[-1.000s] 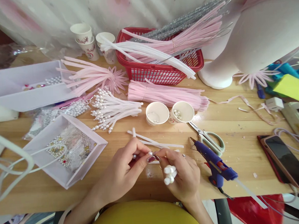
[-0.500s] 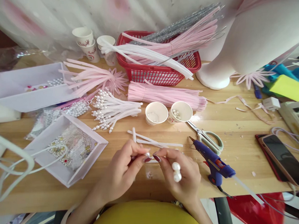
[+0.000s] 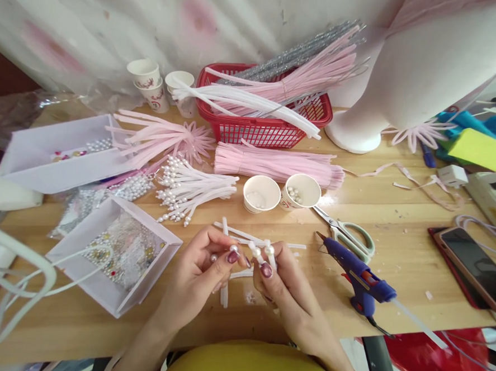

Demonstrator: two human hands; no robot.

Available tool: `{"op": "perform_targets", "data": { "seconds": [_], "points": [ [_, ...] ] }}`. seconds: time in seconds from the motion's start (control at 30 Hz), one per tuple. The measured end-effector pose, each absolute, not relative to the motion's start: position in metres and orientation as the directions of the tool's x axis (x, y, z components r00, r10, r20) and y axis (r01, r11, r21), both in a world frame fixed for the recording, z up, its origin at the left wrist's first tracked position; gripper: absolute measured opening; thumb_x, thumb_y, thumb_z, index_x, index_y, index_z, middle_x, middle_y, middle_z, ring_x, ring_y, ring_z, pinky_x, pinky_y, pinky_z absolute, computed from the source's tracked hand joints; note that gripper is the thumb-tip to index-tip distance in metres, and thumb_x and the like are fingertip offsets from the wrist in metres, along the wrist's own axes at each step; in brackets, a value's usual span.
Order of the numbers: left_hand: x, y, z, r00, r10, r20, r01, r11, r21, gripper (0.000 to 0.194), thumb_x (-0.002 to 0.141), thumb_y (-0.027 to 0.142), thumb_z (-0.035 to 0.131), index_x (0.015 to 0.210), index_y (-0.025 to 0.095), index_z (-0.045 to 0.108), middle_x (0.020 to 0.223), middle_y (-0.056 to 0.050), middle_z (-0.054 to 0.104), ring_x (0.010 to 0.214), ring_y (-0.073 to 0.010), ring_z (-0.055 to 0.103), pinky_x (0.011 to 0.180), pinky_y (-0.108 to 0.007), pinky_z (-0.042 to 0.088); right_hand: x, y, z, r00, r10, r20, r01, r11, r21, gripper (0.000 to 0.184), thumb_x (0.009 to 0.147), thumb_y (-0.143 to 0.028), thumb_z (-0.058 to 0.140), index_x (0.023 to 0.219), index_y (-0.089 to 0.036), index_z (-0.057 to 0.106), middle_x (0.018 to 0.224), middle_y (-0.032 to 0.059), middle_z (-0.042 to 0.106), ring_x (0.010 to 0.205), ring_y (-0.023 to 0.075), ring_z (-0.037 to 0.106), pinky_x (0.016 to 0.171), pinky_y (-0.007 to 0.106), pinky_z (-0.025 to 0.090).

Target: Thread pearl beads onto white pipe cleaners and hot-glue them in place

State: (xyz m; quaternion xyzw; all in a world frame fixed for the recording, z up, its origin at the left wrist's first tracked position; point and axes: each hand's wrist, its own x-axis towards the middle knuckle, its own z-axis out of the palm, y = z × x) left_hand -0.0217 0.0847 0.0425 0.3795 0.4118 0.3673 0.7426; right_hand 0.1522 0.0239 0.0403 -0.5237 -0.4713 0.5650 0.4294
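Note:
In the head view my left hand is closed, pinching a white pearl bead between thumb and fingertips. A second bead peeks out among its curled fingers. Close beside it, my right hand is wrapped round white pipe cleaner stems; pearl beads sit on their upper ends, pointing up and away from me. The lower part of the stems is mostly hidden by the fingers. Cut white pipe cleaner pieces lie on the table just beyond and under my hands.
Two paper cups with beads stand ahead. A pile of pearl-tipped stems lies left of them, near an open bead box. Scissors and a blue glue gun rest at right. A red basket stands behind.
My right hand has turned, so the pearl ends now point up between thumb and fingers instead of showing at its outer side. The left hand still pinches a bead.

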Motion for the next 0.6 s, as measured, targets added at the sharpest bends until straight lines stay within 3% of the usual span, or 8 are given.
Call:
{"op": "perform_targets", "data": {
  "seconds": [0.1, 0.3, 0.6],
  "points": [
    [-0.024, 0.086, 0.040, 0.352, 0.857, -0.377, -0.219, 0.467, 0.857, 0.030, 0.082, 0.041, 0.082, 0.087, 0.020, 0.061, 0.069, 0.004, 0.066, 0.043, -0.0034, 0.036, 0.041, -0.018, 0.028, 0.153, 0.025, 0.040, -0.123, 0.975, -0.186, -0.040, -0.192, -0.980, 0.024, 0.108, -0.041, 0.045, 0.091, -0.025, 0.047, 0.075, -0.0057, 0.038, 0.061, 0.0132, 0.032, 0.055, 0.025, 0.032],
    [-0.029, 0.089, 0.037, 0.353, 0.862, -0.364, -0.190, 0.447, 0.874, 0.029, 0.075, 0.040, 0.087, 0.081, 0.019, 0.068, 0.065, 0.004, 0.058, 0.051, -0.0049, 0.042, 0.045, -0.015, 0.033, 0.153, 0.030, 0.046, -0.031, 0.980, -0.199, -0.025, -0.200, -0.980, 0.026, 0.102, -0.035, 0.057, 0.080, -0.022, 0.052, 0.061, -0.0091, 0.033, 0.053, 0.0110, 0.024, 0.049, 0.026, 0.021],
    [-0.030, 0.093, 0.045, 0.333, 0.903, -0.272, -0.059, 0.308, 0.949, 0.020, 0.079, 0.036, 0.084, 0.080, 0.020, 0.072, 0.072, 0.002, 0.062, 0.060, -0.0082, 0.052, 0.052, -0.015, 0.040, 0.150, 0.032, 0.057, 0.075, 0.955, -0.288, -0.008, -0.288, -0.958, 0.026, 0.093, -0.037, 0.064, 0.075, -0.020, 0.059, 0.057, -0.0075, 0.037, 0.052, 0.0112, 0.028, 0.049, 0.025, 0.024]
  ]
}}
